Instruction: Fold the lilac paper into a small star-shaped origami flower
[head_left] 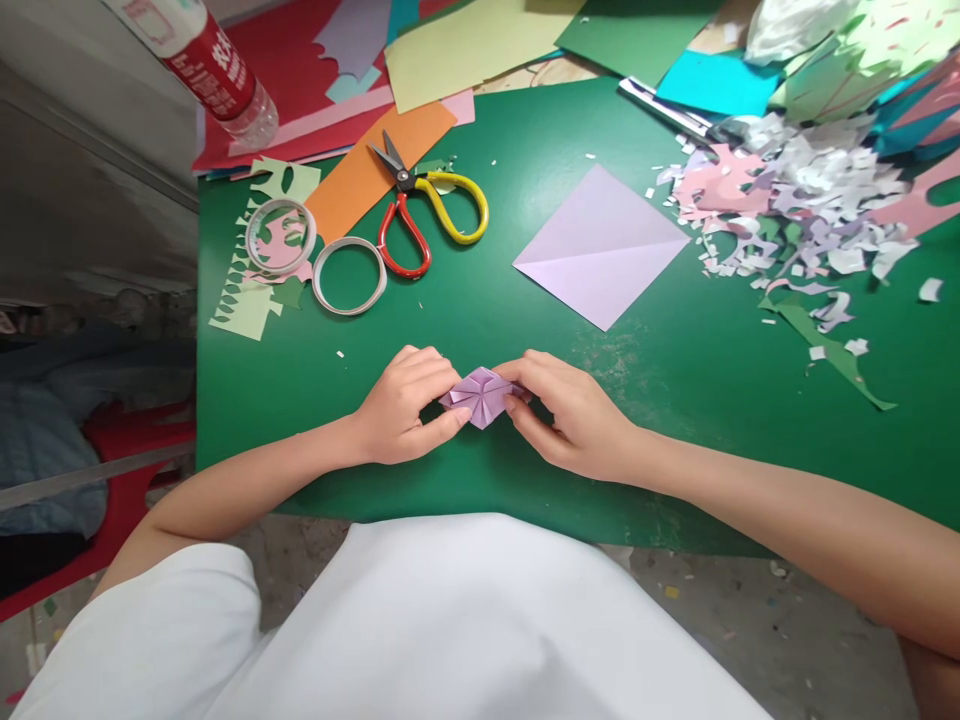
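Between my two hands, near the front edge of the green table, is a small purple folded paper (481, 396) with several creases meeting at its middle. My left hand (414, 405) pinches its left end, thumb in front and fingers behind. At the other end, my right hand (566, 412) grips it between thumb and index finger. Beyond my right hand lies a flat square of light purple paper (602, 245) with one crease across it. Scissors (405, 180) with one red and one yellow handle rest open, farther back on the left.
Two tape rolls (349, 277) sit left of the scissors among green and pink cut scraps. A plastic bottle (225, 80) stands at the back left. Coloured paper sheets (480, 45) line the back. Paper shreds (802, 200) are heaped at the right, beside a utility knife (664, 108).
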